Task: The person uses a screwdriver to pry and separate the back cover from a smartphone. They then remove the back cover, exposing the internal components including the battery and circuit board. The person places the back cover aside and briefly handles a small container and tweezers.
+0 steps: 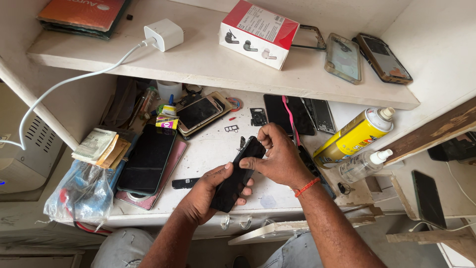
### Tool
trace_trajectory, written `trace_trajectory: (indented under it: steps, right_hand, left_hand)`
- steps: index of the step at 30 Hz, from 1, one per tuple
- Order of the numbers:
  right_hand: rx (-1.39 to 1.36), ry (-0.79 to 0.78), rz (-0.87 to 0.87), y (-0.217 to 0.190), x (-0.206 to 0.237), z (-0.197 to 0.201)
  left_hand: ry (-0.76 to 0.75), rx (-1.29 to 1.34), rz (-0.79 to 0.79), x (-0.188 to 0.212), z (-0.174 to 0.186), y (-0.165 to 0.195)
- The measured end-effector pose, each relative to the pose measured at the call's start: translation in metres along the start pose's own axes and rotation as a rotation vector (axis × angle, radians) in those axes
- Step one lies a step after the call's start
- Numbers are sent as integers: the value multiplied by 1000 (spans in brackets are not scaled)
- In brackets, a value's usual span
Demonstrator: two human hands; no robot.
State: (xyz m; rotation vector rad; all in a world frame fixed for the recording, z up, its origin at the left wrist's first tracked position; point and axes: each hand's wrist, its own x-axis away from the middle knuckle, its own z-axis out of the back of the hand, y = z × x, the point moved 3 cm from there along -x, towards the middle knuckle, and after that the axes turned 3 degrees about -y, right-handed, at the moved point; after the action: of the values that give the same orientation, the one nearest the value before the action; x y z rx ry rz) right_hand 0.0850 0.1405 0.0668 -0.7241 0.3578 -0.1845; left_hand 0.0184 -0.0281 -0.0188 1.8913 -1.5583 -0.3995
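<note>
Head view: left hand cradles glossy black slab phone; right hand pinches top edge.

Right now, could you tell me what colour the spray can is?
Yellow, with a white cap: the spray can, in the head view.

White workbench with phones

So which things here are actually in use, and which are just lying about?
In use:
left hand
right hand
black phone, held by both

Lying about:
big phone
phone stack
spray can
clear bottle
charger
earbud box
banknotes
plastic bag
</note>
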Motion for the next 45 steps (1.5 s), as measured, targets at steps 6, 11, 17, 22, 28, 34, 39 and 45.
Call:
trace_trajectory:
  steps: [6,11,17,22,28,34,39,45]
  right_hand:
    - [-21,-31,-34,-3,0,4]
    - [-77,-31,-4,0,3,7]
    - [-207,-35,-25,13,11,5]
    - [-293,134,-74,19,19,1]
    - [-423,316,-280,21,36,-11]
    - [-593,427,-299,19,54,-22]
    - [-851,362,-476,13,65,-36]
    - [-700,390,-435,9,77,-54]
  left_hand:
    - [5,16,0,0,2,-1]
    - [6,-3,1,-1,1,-1]
    - [43,-51,33,2,1,0]
    - [81,-69,43,2,0,0]
    - [95,-63,29,-1,2,-4]
    - [102,-186,30,0,6,-6]
    - [204,-119,61,1,3,-5]
    - [221,-101,91,3,0,-2]
